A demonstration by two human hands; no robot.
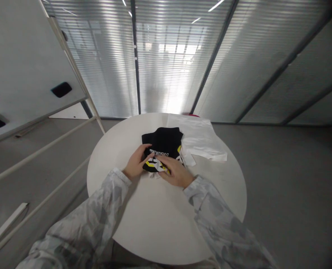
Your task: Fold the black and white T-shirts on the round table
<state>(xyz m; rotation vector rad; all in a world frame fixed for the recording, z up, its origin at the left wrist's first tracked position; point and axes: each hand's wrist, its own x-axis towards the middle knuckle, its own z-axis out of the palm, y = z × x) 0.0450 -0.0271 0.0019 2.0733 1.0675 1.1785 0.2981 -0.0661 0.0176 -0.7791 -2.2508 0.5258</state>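
A bunched black garment point(163, 137) with white lettering and a yellow, white and black print lies on the round white table point(166, 220). Its exact kind cannot be made out. My left hand point(136, 161) grips its left edge, with the thumb over the print and the fingers along the side. At the near right corner, my right hand point(176, 172) pinches the printed cloth, which is folded up between thumb and fingers. Some pale cloth shows from beneath the black garment. Just to the right, a white garment point(202, 136) lies spread flat, partly touching the black one.
On the left stands a whiteboard point(22, 56) on a pale metal frame point(42, 153) with crossbars close to the table. Glass partitions with blinds point(168, 67) close off the far side. Grey floor point(289, 179) surrounds the table. A bit of red point(194, 115) shows behind its far edge.
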